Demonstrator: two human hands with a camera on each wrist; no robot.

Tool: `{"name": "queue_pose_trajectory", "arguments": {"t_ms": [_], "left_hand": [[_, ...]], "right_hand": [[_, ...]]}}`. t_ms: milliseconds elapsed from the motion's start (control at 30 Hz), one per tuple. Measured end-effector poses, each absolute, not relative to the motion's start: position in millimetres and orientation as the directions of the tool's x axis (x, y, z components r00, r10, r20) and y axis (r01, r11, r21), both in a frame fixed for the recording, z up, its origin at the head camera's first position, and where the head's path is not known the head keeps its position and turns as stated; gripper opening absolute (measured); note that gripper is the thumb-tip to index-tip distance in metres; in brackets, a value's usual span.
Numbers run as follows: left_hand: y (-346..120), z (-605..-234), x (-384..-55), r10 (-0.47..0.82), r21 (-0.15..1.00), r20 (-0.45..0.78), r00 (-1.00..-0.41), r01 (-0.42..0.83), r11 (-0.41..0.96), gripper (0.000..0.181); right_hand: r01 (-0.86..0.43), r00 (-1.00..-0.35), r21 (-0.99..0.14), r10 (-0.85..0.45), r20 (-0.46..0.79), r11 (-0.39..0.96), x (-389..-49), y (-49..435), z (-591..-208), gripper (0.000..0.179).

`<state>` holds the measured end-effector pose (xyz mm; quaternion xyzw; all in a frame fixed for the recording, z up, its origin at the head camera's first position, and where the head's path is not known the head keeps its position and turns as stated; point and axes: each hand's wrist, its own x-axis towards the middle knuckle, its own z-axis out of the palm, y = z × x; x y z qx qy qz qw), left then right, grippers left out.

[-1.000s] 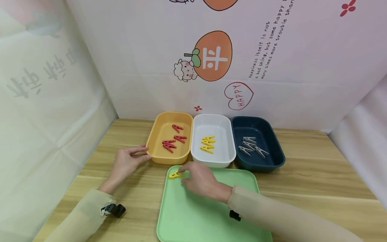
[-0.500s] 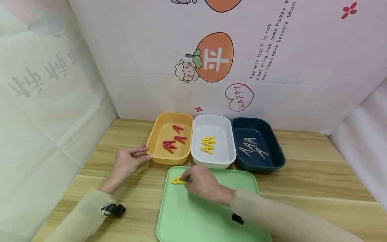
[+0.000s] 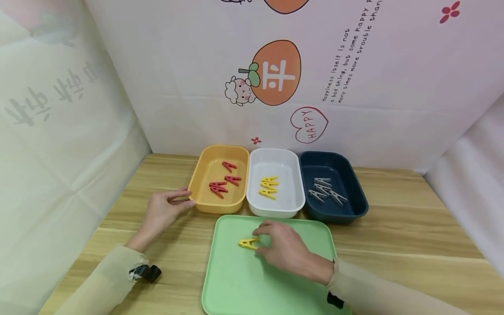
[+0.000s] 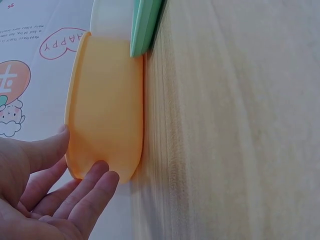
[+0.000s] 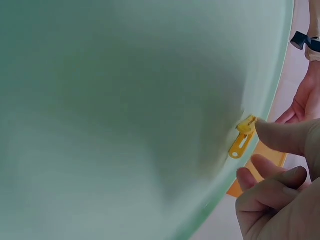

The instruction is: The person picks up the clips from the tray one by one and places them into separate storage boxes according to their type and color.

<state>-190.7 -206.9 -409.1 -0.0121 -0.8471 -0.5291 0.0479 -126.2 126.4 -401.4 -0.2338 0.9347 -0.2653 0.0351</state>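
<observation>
In the head view a yellow clothespin [image 3: 248,243] lies on the light green tray [image 3: 236,284], its handles toward my right hand [image 3: 285,247]. The right thumb and index finger are spread apart beside it; in the right wrist view the thumb tip [image 5: 265,132] is close against the clothespin, and whether it touches is unclear. My left hand [image 3: 163,214] rests at the near-left corner of the yellow-orange box [image 3: 220,208]. Seen from the left wrist, its thumb [image 4: 50,150] is at the rim and the loosely bent fingers [image 4: 92,195] are by the box's end wall.
Red clothespins [image 3: 218,188] lie in the yellow-orange box. Beside it stand a white box [image 3: 275,211] with yellow clothespins [image 3: 269,188] and a dark blue box [image 3: 354,210] with grey ones [image 3: 323,189]. A printed cloth [image 3: 197,65] hangs right behind the boxes.
The yellow clothespin has moved from the tray's far-left corner rightward and nearer, with the right hand. The right fingers have spread from it. The left hand stays at the box.
</observation>
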Motion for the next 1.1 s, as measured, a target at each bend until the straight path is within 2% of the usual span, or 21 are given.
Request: {"name": "queue_pose_trajectory", "arguments": {"t_ms": [133, 500, 1100], "left_hand": [[-208.1, -409.3, -190.3, -0.028, 0.895, 0.088, -0.996, 0.067, 0.44, 0.039], [-206.0, -409.8, -190.0, -0.026, 0.891, 0.101, -0.995, 0.079, 0.447, 0.038], [-206.3, -407.3, -189.5, -0.035, 0.908, 0.092, -0.995, 0.07, 0.414, 0.039]], "right_hand": [[-0.407, -0.886, -0.511, -0.463, 0.021, 0.757, -129.7, 122.6, -401.1, 0.037], [-0.426, -0.879, -0.482, -0.477, 0.019, 0.766, -127.1, 129.2, -399.4, 0.028], [-0.334, -0.92, -0.497, -0.392, -0.012, 0.801, -111.5, 169.0, -397.9, 0.027]]}}
